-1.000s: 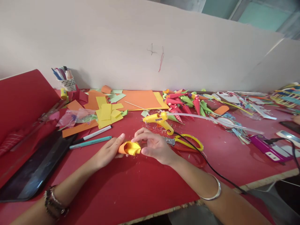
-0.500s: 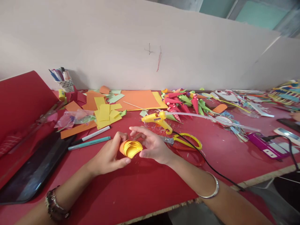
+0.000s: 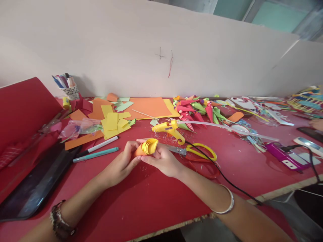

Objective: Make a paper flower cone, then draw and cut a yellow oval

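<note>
In the head view, the left grip (image 3: 119, 168) and right grip (image 3: 165, 163) are both closed on a paper roll (image 3: 149, 147), orange outside with layered yellow inside. It sits between them, raised over the red surface (image 3: 141, 205), its open end tilted up toward the right grip. Just beyond the right grip lies a yellow glue gun (image 3: 165, 127); right beside that grip are scissors (image 3: 188, 152), with a black cable (image 3: 227, 180) across their handles. Near the left grip's outer side rests a teal pen (image 3: 96, 154), with yellow paper pieces (image 3: 112, 121) farther beyond.
</note>
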Demonstrator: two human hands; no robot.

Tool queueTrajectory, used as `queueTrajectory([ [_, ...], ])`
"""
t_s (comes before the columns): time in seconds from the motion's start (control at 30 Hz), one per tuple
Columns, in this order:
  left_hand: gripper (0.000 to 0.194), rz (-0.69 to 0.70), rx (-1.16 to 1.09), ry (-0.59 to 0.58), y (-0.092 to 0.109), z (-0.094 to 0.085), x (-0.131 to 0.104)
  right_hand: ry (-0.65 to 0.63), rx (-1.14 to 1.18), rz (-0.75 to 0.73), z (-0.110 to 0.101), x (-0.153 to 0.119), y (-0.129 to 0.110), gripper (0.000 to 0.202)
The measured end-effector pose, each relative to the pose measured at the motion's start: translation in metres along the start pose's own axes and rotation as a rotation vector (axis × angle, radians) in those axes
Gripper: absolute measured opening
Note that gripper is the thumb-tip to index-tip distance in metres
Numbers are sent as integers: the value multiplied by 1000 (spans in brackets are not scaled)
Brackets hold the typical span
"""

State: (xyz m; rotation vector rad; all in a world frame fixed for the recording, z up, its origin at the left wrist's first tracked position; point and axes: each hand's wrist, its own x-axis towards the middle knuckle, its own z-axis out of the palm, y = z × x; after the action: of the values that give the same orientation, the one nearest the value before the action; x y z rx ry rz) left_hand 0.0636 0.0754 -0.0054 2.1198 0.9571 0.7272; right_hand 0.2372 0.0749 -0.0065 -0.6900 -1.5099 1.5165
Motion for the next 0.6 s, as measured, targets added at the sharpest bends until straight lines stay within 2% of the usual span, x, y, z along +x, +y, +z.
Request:
queueTrajectory([
  [0.2,6,-20,-248,74,2,5,2,9,87,10,1,2,-2,48],
  [0.33,7,-15,-360,107,2,8,3,-3,-8,-18,2,2,0,34],
  [0.47,6,17,-258,129,6,11,3,37,-194,-104,3,1,2,24],
  [0.6,18,-9,-87,111,9,14,3,73,-377,-173,4,-1,1,21],
])
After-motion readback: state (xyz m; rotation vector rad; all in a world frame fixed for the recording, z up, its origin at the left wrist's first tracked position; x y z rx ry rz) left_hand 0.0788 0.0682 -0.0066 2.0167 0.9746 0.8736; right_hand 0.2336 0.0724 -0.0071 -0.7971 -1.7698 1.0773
